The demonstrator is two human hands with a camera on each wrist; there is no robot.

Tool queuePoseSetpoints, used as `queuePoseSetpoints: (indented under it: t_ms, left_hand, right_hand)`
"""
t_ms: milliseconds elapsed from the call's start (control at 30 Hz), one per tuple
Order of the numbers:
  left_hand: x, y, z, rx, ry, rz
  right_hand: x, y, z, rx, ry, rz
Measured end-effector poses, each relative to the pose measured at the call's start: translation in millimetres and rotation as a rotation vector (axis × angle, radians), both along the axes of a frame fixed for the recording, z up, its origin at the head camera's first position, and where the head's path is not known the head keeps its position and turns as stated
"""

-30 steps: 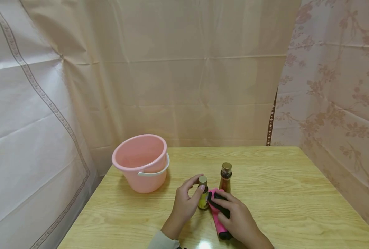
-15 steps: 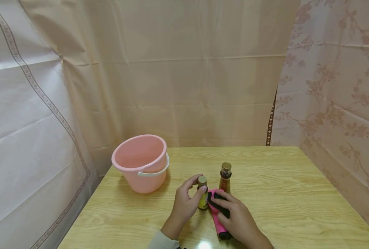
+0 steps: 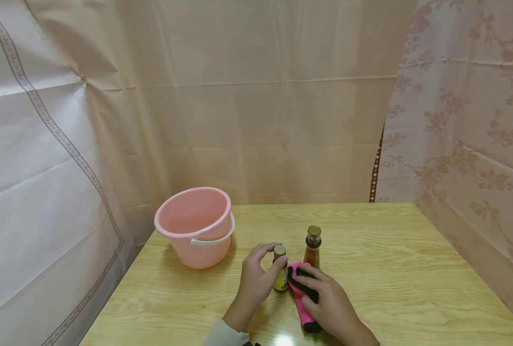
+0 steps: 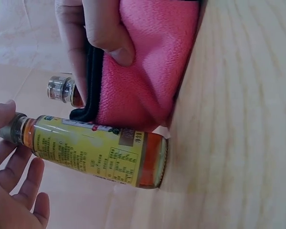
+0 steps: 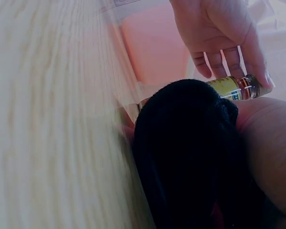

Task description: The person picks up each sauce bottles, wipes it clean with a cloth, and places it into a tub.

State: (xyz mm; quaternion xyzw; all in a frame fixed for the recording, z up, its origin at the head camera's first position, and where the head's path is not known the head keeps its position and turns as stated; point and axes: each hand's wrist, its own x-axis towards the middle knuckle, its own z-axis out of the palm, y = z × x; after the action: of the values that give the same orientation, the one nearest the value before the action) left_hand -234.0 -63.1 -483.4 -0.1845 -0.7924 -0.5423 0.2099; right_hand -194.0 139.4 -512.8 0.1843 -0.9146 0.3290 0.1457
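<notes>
My left hand [image 3: 256, 281] pinches the gold cap end of a small glass bottle [image 4: 86, 145] between thumb and fingers. The bottle stands upright on the table, with a yellow printed label and reddish-orange contents. Just right of it, my right hand [image 3: 331, 302] grips a folded pink cloth [image 4: 150, 62] with black edging. The cloth's near edge meets the bottle's side in the left wrist view. Behind the cloth rises a second, taller gold-capped bottle [image 3: 313, 247], its lower part hidden. Dark cloth fills much of the right wrist view and covers the lower part of the small bottle.
A pink bucket [image 3: 193, 211] with a white handle [image 3: 215, 240] stands at the table's back left. The wooden table [image 3: 394, 269] reaches a beige curtain [image 3: 273, 120] behind. Pale cloth hangs along both sides.
The small bottle's cap and my left hand have shifted very slightly left. Both hands keep the same holds, and the taller bottle and bucket stay put.
</notes>
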Motion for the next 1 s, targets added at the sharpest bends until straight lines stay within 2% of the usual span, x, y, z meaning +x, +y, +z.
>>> queuePoseSetpoints:
  t_ms: [267, 600, 833, 1000]
  left_hand:
    - [0.4, -2.4, 6.7, -0.054, 0.033, 0.080]
    - [3.1, -3.1, 17.4, -0.113, 0.077, 0.102]
    - [-0.6, -8.2, 33.1, -0.178, 0.111, 0.132]
    - [-5.4, -12.2, 49.7, -0.219, 0.157, 0.137]
  right_hand:
    - [0.1, -2, -2.7, -0.020, 0.024, 0.000]
    - [2.5, -3, -0.5, -0.015, 0.033, 0.006]
    - [1.9, -1, -0.4, -0.005, 0.041, -0.001]
    - [0.4, -1, 1.3, -0.011, 0.024, 0.000]
